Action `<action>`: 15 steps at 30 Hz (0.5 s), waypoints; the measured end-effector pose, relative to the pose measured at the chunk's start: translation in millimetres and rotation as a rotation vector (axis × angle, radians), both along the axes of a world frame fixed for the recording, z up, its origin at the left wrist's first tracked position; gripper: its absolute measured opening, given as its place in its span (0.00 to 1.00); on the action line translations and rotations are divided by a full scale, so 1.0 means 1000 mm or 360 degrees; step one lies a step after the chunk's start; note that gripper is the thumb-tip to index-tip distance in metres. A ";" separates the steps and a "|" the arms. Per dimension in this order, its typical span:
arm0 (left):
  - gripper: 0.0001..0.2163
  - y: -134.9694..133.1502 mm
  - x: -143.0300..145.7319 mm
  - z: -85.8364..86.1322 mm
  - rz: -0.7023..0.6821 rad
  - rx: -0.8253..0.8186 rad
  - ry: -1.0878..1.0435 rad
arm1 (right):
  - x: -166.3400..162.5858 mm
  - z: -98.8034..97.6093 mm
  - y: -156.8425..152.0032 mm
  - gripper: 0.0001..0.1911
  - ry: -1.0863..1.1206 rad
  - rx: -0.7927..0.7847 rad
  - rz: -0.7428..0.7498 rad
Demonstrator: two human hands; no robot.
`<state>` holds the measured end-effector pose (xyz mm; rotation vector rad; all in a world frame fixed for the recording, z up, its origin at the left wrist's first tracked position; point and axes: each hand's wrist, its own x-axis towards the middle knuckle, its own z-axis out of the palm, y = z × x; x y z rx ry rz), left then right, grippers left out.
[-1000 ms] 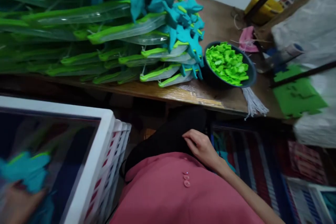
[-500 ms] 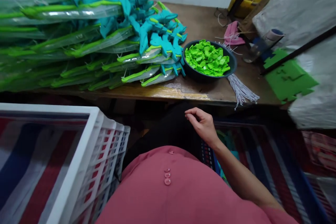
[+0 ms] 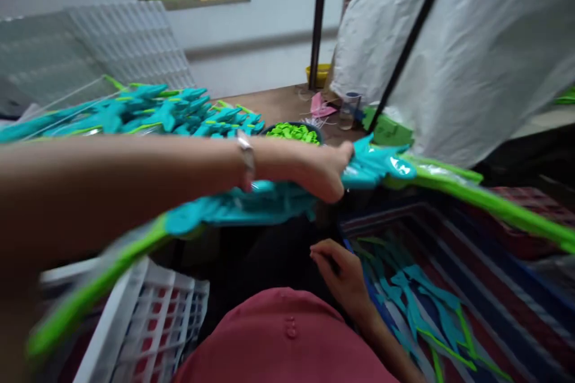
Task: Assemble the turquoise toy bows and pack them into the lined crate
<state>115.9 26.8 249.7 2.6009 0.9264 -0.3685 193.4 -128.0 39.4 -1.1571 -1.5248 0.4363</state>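
My left hand reaches across in front of me, shut on a bundle of teal and lime-green foam pieces held in the air. One long green strip trails to the right, another to the lower left. My right hand rests low over my dark lap with its fingers loosely curled and nothing visible in them. A bracelet circles my left wrist.
A big stack of the same teal and green pieces lies on the wooden table beside a dark bowl of green bits. A white crate stands at lower left; a striped crate with several pieces stands at right. White sheeting hangs behind.
My left hand has come up from the left crate and swung right across the view with a bundle of foam pieces. The camera has tilted up. The right hand has dropped a little.
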 end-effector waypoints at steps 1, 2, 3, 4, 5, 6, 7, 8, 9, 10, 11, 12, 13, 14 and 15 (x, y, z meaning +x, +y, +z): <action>0.41 -0.005 0.019 -0.005 -0.0109 -0.0022 0.0058 | 0.003 -0.002 -0.008 0.06 -0.0007 0.0028 -0.0026; 0.45 -0.010 0.034 -0.017 -0.0223 -0.0060 0.0119 | 0.006 -0.005 -0.016 0.06 -0.0026 0.0071 -0.0052; 0.47 -0.014 0.046 -0.035 -0.0325 -0.0105 0.0174 | 0.009 -0.007 -0.021 0.06 -0.0057 0.0130 -0.0087; 0.47 -0.016 0.055 -0.056 -0.0407 -0.0156 0.0222 | 0.012 -0.009 -0.025 0.06 -0.0102 0.0191 -0.0128; 0.47 -0.017 0.061 -0.080 -0.0463 -0.0210 0.0267 | 0.015 -0.012 -0.028 0.07 -0.0160 0.0247 -0.0176; 0.46 -0.017 0.064 -0.103 -0.0491 -0.0269 0.0313 | 0.019 -0.014 -0.028 0.07 -0.0229 0.0287 -0.0220; 0.46 -0.017 0.063 -0.126 -0.0495 -0.0337 0.0359 | 0.022 -0.017 -0.027 0.08 -0.0305 0.0310 -0.0247; 0.46 -0.016 0.060 -0.147 -0.0490 -0.0419 0.0401 | 0.024 -0.019 -0.025 0.08 -0.0382 0.0320 -0.0254; 0.45 -0.015 0.055 -0.166 -0.0480 -0.0510 0.0433 | 0.026 -0.022 -0.022 0.07 -0.0459 0.0331 -0.0242; 0.44 -0.015 0.048 -0.181 -0.0471 -0.0598 0.0444 | 0.027 -0.024 -0.020 0.06 -0.0529 0.0347 -0.0218; 0.42 -0.016 0.039 -0.193 -0.0459 -0.0662 0.0435 | 0.028 -0.026 -0.018 0.05 -0.0580 0.0376 -0.0197; 0.40 -0.017 0.029 -0.203 -0.0448 -0.0689 0.0412 | 0.029 -0.027 -0.017 0.05 -0.0611 0.0401 -0.0191; 0.37 -0.020 0.018 -0.210 -0.0437 -0.0672 0.0371 | 0.030 -0.028 -0.018 0.05 -0.0623 0.0408 -0.0210; 0.35 -0.024 0.006 -0.215 -0.0426 -0.0621 0.0320 | 0.033 -0.028 -0.020 0.06 -0.0621 0.0389 -0.0264; 0.33 -0.029 -0.005 -0.219 -0.0413 -0.0558 0.0263 | 0.037 -0.027 -0.024 0.07 -0.0609 0.0347 -0.0361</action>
